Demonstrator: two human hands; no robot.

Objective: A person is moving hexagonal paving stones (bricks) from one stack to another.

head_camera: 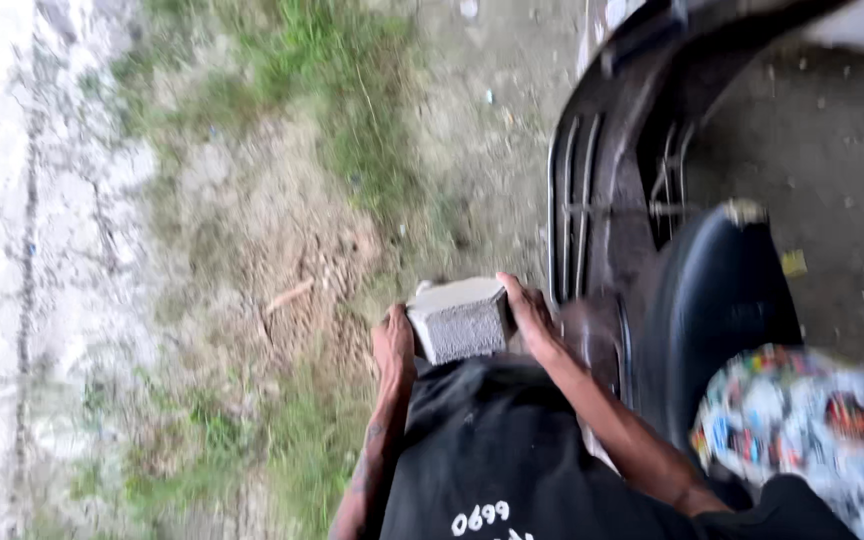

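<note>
Outdoors, over patchy grass and bare brown dirt (pixel 282 250), both hands clamp a grey rectangular concrete block (pixel 459 318) between them, close to the black shirt: left hand (pixel 393 345) on its left end, right hand (pixel 530 318) on its right. A pale concrete strip (pixel 2 250) runs far left; a black motorcycle (pixel 652 200) stands right.

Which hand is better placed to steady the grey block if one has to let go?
Probably the right hand: its fingers wrap over the grey block's top edge, while the left hand only presses its side.
</note>
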